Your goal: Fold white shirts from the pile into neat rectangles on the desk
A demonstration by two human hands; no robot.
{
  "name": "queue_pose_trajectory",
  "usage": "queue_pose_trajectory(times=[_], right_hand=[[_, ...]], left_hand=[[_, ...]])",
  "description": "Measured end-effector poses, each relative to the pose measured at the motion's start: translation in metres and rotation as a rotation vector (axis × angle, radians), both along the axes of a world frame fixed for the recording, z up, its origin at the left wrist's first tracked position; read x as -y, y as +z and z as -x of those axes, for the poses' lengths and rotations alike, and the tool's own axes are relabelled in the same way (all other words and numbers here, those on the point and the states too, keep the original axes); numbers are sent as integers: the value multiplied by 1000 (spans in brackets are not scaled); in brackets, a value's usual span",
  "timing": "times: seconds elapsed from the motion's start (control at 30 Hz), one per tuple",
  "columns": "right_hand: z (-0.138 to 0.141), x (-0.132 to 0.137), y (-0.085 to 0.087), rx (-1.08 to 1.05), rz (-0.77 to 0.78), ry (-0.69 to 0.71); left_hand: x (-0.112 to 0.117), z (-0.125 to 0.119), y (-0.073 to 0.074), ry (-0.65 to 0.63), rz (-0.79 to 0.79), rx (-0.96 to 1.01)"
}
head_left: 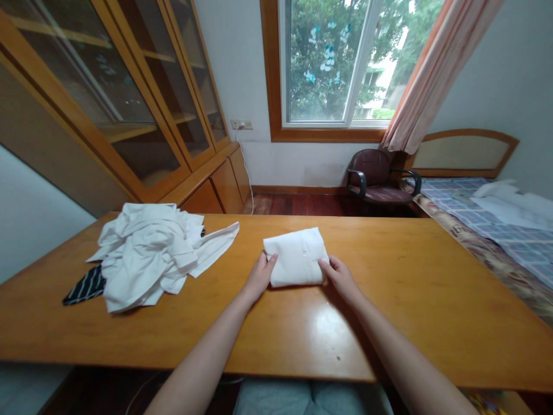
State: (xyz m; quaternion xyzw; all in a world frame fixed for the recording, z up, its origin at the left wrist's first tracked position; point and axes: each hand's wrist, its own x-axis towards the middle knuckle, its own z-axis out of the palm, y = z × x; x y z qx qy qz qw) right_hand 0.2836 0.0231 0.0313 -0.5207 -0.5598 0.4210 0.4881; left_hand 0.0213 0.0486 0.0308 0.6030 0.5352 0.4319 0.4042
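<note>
A white cloth (298, 257), folded into a compact rectangle, is between my two hands over the middle of the wooden table (389, 311). My left hand (260, 273) grips its left edge, thumb on top and fingers underneath. On the opposite edge, my right hand (341, 278) pinches the cloth the same way, with the fingertips hidden below it. To the left lies a loose heap of white cloth (151, 253), crumpled, with one flap stretching right. A black striped cloth (86, 286) sticks out from under that heap.
Behind the table on the left stands a glass-fronted wooden cabinet (173, 167). A dark red armchair (374, 178) is below the window at the back. The bed (496, 213) stands along the right side. A white cord (246, 167) hangs from the wall socket.
</note>
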Motion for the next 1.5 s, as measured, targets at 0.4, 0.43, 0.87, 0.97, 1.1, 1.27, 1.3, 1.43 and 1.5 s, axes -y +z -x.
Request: queue_pose_trajectory(times=[0.4, 0.43, 0.87, 0.97, 1.1, 1.27, 1.3, 1.43, 1.5], right_hand=[[-5, 22, -8, -115, 67, -64], [-6, 25, -8, -127, 67, -56], [-12, 14, -31, -16, 54, -133], [-12, 10, -37, 66, -7, -206], [-9, 13, -29, 332, -147, -377], [8, 0, 8, 701, -396, -288], [15, -6, 13, 732, -403, -236], [41, -24, 12, 829, -352, -119], [50, -25, 3, 891, -298, -95]], left_hand=[[20, 23, -18, -413, 115, 116], [23, 23, -17, -410, 111, 93], [19, 2, -13, -84, -55, -149], [14, 2, -3, 30, -303, -379], [0, -11, 11, -130, -484, -589], [-13, -38, 13, -342, -401, -757], [-13, -41, 12, -368, -389, -775], [-11, -44, 9, -425, -370, -806], [-9, -43, 8, -437, -321, -833]])
